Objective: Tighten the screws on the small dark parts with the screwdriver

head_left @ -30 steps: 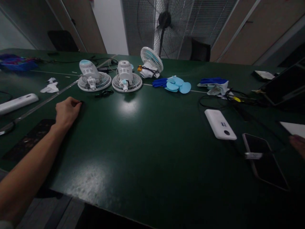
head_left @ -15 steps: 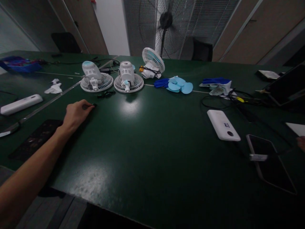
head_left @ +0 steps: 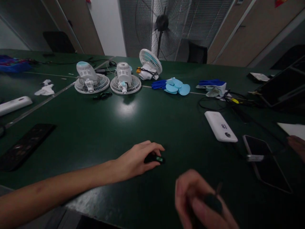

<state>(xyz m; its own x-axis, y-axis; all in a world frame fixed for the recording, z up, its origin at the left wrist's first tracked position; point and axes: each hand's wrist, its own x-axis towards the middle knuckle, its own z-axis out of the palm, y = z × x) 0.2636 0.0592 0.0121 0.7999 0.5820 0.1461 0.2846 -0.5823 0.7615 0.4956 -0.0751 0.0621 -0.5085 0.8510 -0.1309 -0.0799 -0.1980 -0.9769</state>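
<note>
Black part (head_left: 160,159) is framed against the table (head_left: 147,121) by the left hand's (head_left: 134,160) thumb and fingers, pinch unclear; blurred tool (head_left: 213,203) is clasped in the right hand (head_left: 205,212). Positioning seems in hand; steadiness is called for.

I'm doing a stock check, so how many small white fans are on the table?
3. One stands leftmost; another is just right of it; the third, tilted up, sits behind the blue glove.

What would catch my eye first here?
Probably the hands: the left hand around a small dark piece, the right hand blurred around a dark object, nearest you. Behind, left to centre, three white fans stand out, with pale blue blades to their right.
</note>
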